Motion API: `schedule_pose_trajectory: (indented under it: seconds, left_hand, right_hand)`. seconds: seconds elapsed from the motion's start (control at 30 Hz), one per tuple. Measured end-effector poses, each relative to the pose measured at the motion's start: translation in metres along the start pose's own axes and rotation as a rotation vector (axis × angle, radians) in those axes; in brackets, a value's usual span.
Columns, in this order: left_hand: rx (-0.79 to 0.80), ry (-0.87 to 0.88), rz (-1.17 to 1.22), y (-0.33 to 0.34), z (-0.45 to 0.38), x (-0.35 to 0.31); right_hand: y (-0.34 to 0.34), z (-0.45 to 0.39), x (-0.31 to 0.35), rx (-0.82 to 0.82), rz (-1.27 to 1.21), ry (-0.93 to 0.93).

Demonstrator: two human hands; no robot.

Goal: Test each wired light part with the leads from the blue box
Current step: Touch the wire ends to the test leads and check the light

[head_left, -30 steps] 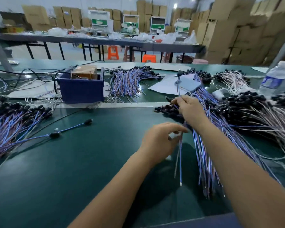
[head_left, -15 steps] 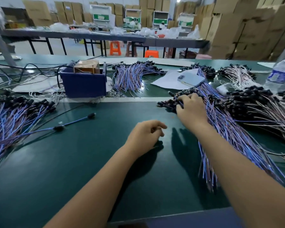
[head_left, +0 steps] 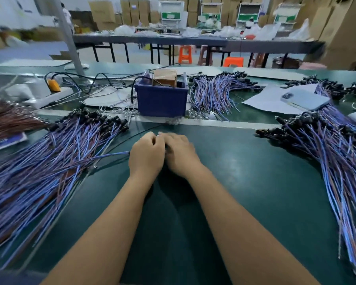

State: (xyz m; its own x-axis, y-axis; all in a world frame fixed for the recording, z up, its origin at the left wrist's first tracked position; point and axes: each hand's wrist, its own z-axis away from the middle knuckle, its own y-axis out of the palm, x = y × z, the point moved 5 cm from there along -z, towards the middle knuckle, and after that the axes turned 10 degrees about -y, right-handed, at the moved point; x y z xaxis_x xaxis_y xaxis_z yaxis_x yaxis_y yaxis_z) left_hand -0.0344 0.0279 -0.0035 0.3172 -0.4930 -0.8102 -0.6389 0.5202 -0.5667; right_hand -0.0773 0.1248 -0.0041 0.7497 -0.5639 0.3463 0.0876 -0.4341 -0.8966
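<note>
both hands came together mid-table just near of the blue box (head_left: 161,99), left hand (head_left: 146,156) and right hand (head_left: 180,154) curled, whatever they pinch is hidden, looks like testing one part

Even overhead light, moderately bright, cool cast. Soft sheen on the green surface (head_left: 245,167) right of the hands; no hard glare. Diffuse dark shadow under and between the forearms, short shadows under the wire bundles (head_left: 49,167). Motion blur heavy on the left edge and far background; boxes and shelves there are smeared. Wide-angle distortion bends the surface edges and stretches the corners. Centre reasonably sharp, fine detail at the fingertips soft.
</note>
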Motion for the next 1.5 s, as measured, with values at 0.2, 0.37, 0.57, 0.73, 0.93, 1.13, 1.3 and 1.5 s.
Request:
schedule_pose_trajectory:
  seconds: [0.2, 0.37, 0.57, 0.73, 0.93, 1.13, 1.3, 1.5]
  left_hand:
    - [0.053, -0.087, -0.168, 0.006, -0.016, -0.005]
    - [0.036, -0.188, -0.063, 0.009, -0.022, -0.003]
    - [0.166, -0.239, 0.415, 0.014, -0.025, 0.002]
    - [0.326, -0.211, 0.713, 0.016, -0.016, -0.009]
    - [0.3, -0.204, 0.935, 0.011, -0.015, -0.009]
    - [0.313, -0.293, 1.19, 0.005, -0.021, 0.001]
    - [0.412, -0.307, 1.145, 0.011, -0.012, -0.007]
    - [0.59, -0.211, 1.166, 0.009, -0.002, -0.022]
  right_hand:
    - [-0.004, 0.002, -0.004, -0.136, 0.324, 0.038]
    - [-0.026, 0.017, -0.032, -0.46, -0.067, 0.303]
    - [-0.037, 0.035, -0.066, -0.897, -0.834, 0.555]
    - [-0.03, 0.021, -0.048, -0.684, -0.958, 0.339]
    - [-0.01, 0.014, -0.016, -0.201, -0.562, 0.088]
    - [-0.006, 0.022, -0.008, 0.047, -0.753, 0.086]
    - [-0.007, 0.023, -0.004, 0.136, -0.832, 0.096]
    - [-0.015, 0.016, -0.017, -0.212, -1.059, 0.161]
